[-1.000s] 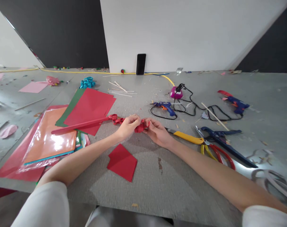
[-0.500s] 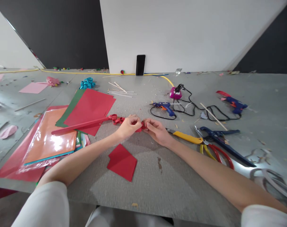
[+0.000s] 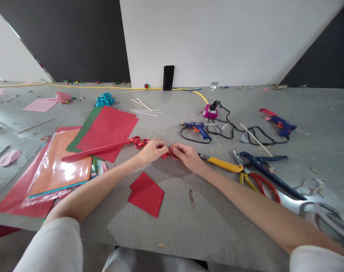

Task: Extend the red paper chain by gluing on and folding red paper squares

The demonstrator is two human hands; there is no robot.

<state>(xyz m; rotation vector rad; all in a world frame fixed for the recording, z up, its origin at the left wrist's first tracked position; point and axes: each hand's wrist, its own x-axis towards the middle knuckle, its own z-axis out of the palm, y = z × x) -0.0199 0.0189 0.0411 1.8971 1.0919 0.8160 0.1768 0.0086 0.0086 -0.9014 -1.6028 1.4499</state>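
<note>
A long red strip (image 3: 96,149) ends in several curled red loops (image 3: 137,142) near the middle of the table. My left hand (image 3: 154,150) is closed on the looped part. Just to its right, my right hand (image 3: 186,155) pinches the right end of the same red piece between thumb and forefinger. The fingers cover part of the loops. Below my hands lies a cut piece of red paper (image 3: 147,194). Red sheets (image 3: 108,128) lie partly under the strip, on the left.
Blue glue guns (image 3: 199,128) (image 3: 284,126) with black cords, a yellow-handled knife (image 3: 224,164), scissors (image 3: 264,185) and a dark blue cutter (image 3: 271,175) lie right. Orange paper in plastic (image 3: 61,162) lies left. A phone (image 3: 168,78) leans on the back wall.
The fingers of both hands have shifted slightly at the right end of the red looped piece. Its other end and the tools have stayed where they were.
</note>
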